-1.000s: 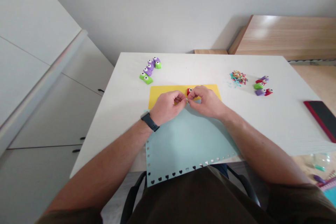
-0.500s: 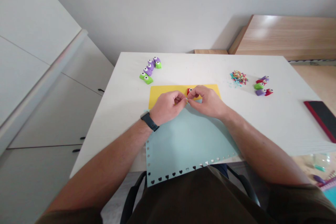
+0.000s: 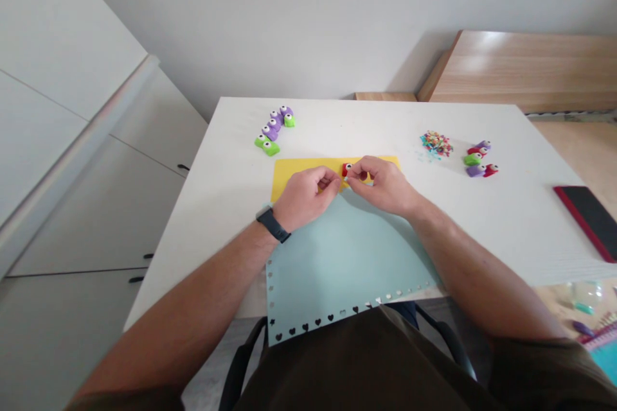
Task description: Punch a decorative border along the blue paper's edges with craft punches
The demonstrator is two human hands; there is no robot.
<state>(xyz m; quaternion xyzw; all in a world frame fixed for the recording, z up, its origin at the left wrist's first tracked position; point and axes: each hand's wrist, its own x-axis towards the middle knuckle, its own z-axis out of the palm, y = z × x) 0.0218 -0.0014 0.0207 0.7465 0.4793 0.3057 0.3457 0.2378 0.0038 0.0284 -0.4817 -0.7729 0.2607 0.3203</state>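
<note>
My left hand (image 3: 311,196), with a dark watch on its wrist, hovers over the top edge of a light blue sheet (image 3: 347,263). Its thumb and forefinger are pinched together; anything between them is too small to name. Across a small gap, my right hand (image 3: 383,185) pinches a tiny pale scrap of paper (image 3: 346,179) at its fingertips. Just behind those fingers a small red craft punch (image 3: 346,169) with a googly eye sits on a yellow sheet (image 3: 294,170). Punched hearts and stars line the blue sheet's near and left edges.
Purple and green googly-eyed punches (image 3: 273,127) stand at the table's back left. A heap of colourful paper confetti (image 3: 436,143) lies at the right, beside several more punches (image 3: 477,158). A black and red flat object (image 3: 588,215) rests by the right edge.
My hands have drawn slightly apart, leaving a gap between the fingertips. The pale scrap now shows at my right fingertips. The camera view has shifted a little.
</note>
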